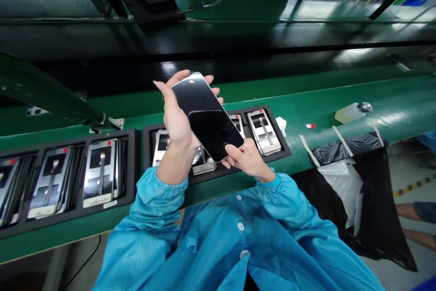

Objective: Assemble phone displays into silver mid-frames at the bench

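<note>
A phone-sized panel (207, 116) with a glossy dark face and a pale rim is tilted in the air over a black foam tray (284, 149). My left hand (179, 118) cradles its upper left part, with fingertips showing past the far edge. At the lower right corner, my right hand (243, 157) pinches the panel, thumb on the dark face. Beneath, the tray holds several silver phone parts, one at its right end (264, 132) with a ribbon strip and a red mark.
On the left, a second foam tray (131, 182) holds stacked phone parts (100, 173). To the right are a white tissue (281, 125), a small red item (310, 125), a bottle of yellowish liquid (350, 113) and a taped black bag (378, 204). A green post (51, 86) slants at left.
</note>
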Demonstrator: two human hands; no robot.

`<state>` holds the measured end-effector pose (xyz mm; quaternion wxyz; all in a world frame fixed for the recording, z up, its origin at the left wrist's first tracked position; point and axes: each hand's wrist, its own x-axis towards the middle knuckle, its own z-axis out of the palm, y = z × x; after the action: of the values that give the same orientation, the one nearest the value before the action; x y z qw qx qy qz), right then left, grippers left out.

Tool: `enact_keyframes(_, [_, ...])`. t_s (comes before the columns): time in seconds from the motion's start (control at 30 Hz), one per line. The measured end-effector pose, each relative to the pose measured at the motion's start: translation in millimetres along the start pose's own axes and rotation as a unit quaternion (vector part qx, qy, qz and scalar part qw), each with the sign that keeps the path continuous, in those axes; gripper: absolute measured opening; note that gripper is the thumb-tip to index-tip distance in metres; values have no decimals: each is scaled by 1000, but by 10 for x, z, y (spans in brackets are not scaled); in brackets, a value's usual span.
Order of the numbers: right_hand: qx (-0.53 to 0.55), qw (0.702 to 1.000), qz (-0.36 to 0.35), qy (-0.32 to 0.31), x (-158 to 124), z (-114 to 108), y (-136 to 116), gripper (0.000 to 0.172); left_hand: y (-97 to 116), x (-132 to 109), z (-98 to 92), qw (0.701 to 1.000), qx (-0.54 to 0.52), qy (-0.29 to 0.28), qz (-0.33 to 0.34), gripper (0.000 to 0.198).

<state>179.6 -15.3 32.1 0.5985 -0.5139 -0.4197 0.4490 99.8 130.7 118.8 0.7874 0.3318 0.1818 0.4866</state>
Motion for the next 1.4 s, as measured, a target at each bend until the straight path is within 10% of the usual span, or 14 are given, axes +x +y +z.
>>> enact_keyframes(0.57, [65, 995, 48, -63, 33, 257, -10, 73, 3, -26, 74, 999, -2, 33, 34, 66])
enact_keyframes(1.0, [37, 995, 27, -90, 215, -361, 32, 88, -54, 68, -5, 997, 49, 24, 47, 66])
enact_keyframes(1.4, [17, 994, 41, -103, 437, -991, -168, 67, -402, 398, -66, 995, 84, 53, -24, 64])
